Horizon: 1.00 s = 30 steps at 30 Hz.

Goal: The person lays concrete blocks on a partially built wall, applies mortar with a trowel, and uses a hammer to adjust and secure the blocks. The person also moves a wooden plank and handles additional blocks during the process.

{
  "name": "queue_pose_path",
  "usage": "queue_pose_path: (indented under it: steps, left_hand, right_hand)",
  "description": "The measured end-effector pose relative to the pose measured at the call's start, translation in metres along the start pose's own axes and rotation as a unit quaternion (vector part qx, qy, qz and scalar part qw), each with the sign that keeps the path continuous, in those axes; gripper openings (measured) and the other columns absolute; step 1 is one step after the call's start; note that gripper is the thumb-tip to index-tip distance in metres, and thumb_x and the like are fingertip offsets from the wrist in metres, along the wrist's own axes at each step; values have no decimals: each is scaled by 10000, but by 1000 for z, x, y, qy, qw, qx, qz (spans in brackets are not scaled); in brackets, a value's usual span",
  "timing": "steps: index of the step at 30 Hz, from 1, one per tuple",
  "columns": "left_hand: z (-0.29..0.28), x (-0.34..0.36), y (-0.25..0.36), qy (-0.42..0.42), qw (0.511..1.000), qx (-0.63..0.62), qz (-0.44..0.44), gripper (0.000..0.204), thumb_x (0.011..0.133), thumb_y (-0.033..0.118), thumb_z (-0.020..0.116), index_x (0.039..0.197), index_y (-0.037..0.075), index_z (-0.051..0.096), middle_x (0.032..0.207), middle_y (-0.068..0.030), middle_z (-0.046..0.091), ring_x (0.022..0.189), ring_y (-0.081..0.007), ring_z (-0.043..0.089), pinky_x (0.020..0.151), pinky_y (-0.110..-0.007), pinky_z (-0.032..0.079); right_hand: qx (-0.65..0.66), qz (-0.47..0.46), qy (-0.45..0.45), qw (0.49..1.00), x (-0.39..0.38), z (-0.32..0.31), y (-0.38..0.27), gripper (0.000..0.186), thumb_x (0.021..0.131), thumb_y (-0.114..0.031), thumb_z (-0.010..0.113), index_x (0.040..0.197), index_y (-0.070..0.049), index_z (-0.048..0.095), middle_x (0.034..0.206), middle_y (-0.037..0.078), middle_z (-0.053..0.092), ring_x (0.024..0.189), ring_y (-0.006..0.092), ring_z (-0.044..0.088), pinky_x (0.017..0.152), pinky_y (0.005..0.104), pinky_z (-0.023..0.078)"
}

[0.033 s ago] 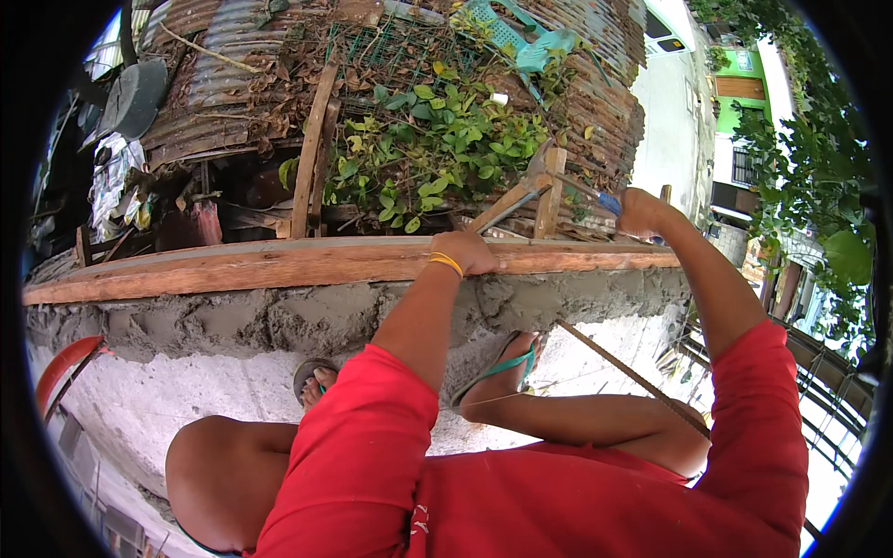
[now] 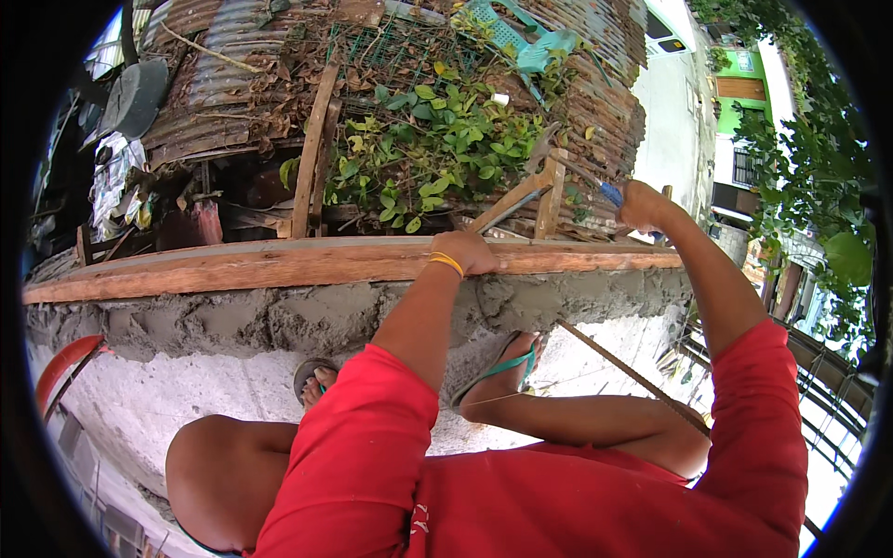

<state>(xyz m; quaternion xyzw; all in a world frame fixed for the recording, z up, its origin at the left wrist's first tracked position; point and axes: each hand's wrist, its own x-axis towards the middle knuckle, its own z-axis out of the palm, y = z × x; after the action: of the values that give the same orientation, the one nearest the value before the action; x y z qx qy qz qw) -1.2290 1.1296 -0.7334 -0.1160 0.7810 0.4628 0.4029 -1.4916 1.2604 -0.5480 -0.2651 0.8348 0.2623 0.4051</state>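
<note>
My right hand [image 2: 642, 206] is closed around the blue handle [image 2: 610, 193] of a hammer, whose blurred head [image 2: 544, 139] is at the top of a short upright wooden stake [image 2: 550, 209] with a slanted brace [image 2: 502, 206]. My left hand [image 2: 465, 251] grips a long wooden board [image 2: 233, 270] near the brace's lower end. Below the board runs a band of rough grey mortar [image 2: 233, 314] on a wall top, where my sandaled feet [image 2: 512, 363] rest.
A rusty corrugated roof [image 2: 605, 121] lies beyond, with leafy plants [image 2: 446, 139] and a teal plastic chair [image 2: 539, 51]. A ribbed steel bar [image 2: 633, 378] slants up beside my right leg; a red curved object [image 2: 58, 367] is at left. Rebar cages [image 2: 828, 418] stand at right.
The hammer in my right hand is slightly higher, and that hand has risen a little with it. My left hand stays on the board.
</note>
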Motion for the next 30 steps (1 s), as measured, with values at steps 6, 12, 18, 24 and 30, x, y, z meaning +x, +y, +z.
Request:
queue_pose_path:
  steps: [6,12,18,24,30]
  left_hand:
    - [-5,1,-1,9,1000,20,22,827,846,766,615,1176,22,765,1185,-175,754,1112,-343,721,923,-465,549]
    - [-25,-34,-3,-12,999,32,-41,621,912,551,621,1336,106,712,1383,-121,679,1292,-367,622,1102,-655,348]
    - [-36,-57,-27,-26,998,47,-41,543,945,502,605,1348,155,714,1363,-136,679,1264,-409,619,1083,-693,357]
    - [-24,-51,-34,-21,999,39,-17,532,936,518,616,1290,144,749,1313,-130,699,1256,-403,619,1049,-697,373]
    - [-24,-49,-37,-19,1000,12,-17,611,955,576,618,1410,172,678,1375,-131,667,1305,-400,595,1122,-719,329]
  right_hand:
    - [139,15,41,989,15,-23,-35,168,822,-100,685,864,52,625,617,170,640,482,270,603,494,454,495]
    - [176,-47,18,983,13,-8,-99,148,807,19,701,870,35,567,612,133,606,432,240,593,447,421,467]
    - [181,-64,8,981,12,19,-123,301,818,1,707,1099,65,619,676,157,637,487,260,622,473,416,482]
    - [122,-56,0,991,0,6,-129,348,810,10,712,1132,96,612,746,211,681,556,291,691,501,430,516]
    - [105,-42,22,993,6,6,-124,338,794,-39,747,1076,100,622,824,248,706,627,325,730,571,456,557]
